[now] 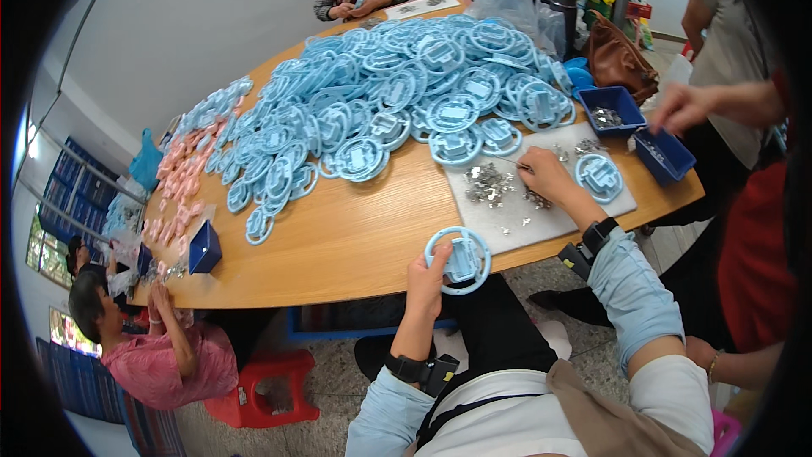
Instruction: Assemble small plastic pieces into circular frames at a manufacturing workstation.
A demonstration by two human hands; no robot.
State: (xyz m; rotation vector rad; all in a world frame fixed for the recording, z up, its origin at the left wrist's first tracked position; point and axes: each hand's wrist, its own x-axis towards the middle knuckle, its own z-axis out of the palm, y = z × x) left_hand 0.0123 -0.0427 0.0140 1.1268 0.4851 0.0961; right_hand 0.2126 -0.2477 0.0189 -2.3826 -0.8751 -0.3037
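My left hand (425,283) grips a round light-blue plastic part (463,264) at the table's near edge, its ring and raised middle facing up. Over the white board (499,239), my right hand (545,176) has its fingers pinched together beside small dark pieces. Something thin seems to stick out from those fingertips, too small to make out. Shiny small metal pieces (488,184) lie in a loose pile left of that hand. To its right, another light-blue round part (599,178) rests on the board.
A big heap of light-blue parts (397,89) covers the table's middle, with pink parts (179,224) farther left. Two blue bins (611,129) of metal bits stand at the right, where a co-worker's hand (681,107) reaches over. Other people sit across and at the left.
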